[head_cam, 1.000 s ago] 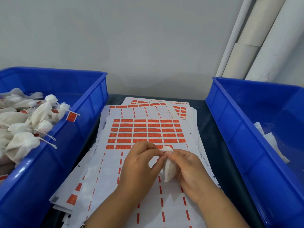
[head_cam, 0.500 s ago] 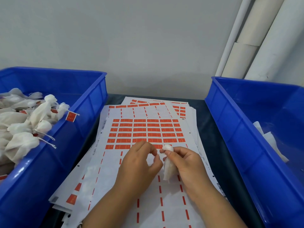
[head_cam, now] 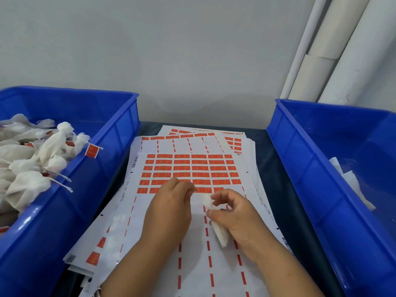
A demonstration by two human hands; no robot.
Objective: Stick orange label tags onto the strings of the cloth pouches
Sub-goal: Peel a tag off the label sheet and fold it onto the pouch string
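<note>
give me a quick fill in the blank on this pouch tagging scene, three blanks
1. The right hand holds a white cloth ____.
2. The bin on the left and the bin on the right are both ____ in colour.
3. The label sheets under the left hand carry rows of ____ tags.

Missing words: pouch; blue; orange

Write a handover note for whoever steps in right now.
Right hand grips a small white cloth pouch over the label sheets. Left hand pinches near the pouch's top; whether it has the string cannot be told.
Top white sheet of orange label tags still has several full rows.
Done: tagged pouches piled in the left blue plastic bin.
Left: tag this pouch; white items wait in the right blue plastic bin.
</note>
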